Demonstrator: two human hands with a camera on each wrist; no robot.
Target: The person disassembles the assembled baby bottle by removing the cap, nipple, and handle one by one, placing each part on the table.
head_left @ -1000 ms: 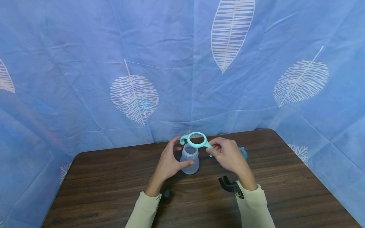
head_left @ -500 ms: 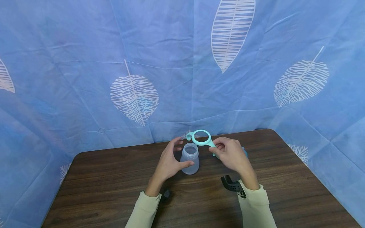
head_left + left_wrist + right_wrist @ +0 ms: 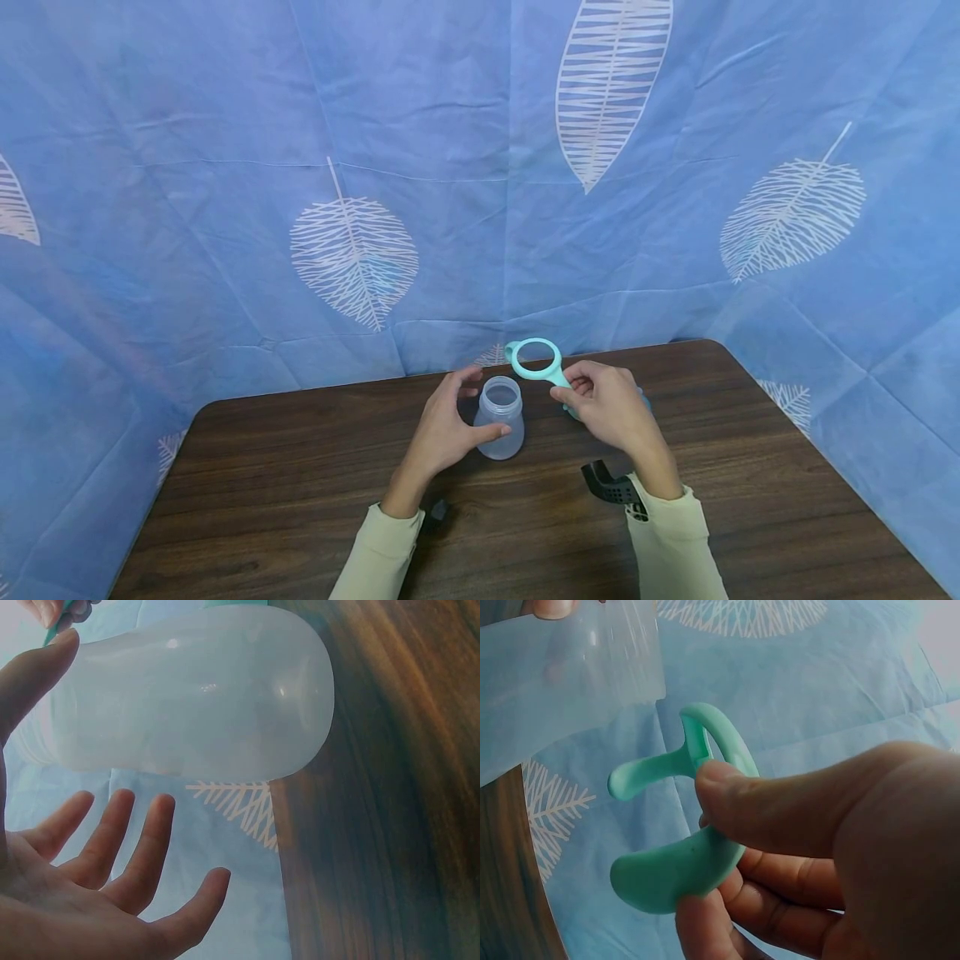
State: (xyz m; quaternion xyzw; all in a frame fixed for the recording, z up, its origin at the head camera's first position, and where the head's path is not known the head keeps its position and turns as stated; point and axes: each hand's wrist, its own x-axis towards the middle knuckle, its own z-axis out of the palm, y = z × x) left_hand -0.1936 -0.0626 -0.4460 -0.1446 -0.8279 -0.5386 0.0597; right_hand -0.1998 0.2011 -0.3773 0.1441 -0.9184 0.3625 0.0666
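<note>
A translucent baby bottle (image 3: 501, 439) with a bare threaded neck stands upright on the table. My left hand (image 3: 441, 427) curves around its left side, the thumb across the front. In the left wrist view the spread fingers (image 3: 150, 855) are apart from the bottle wall; whether the thumb touches it I cannot tell. To the right of the neck and higher, my right hand (image 3: 609, 408) pinches a mint-green bottle handle (image 3: 679, 870), a ring with two curved grips. The thumb presses near one grip, with fingers curled beneath. The ring is tilted and apart from the bottle.
Behind my right hand a blue object (image 3: 645, 400) is mostly hidden on the table. The dark wooden tabletop (image 3: 285, 483) ends at a blue cloth backdrop (image 3: 450, 250) with white leaf prints. A black strap (image 3: 607, 485) sits at my right wrist.
My right hand has drawn the green handle to the right and slightly up, from over the bottle's mouth to beside it. The left hand and the bottle stay put.
</note>
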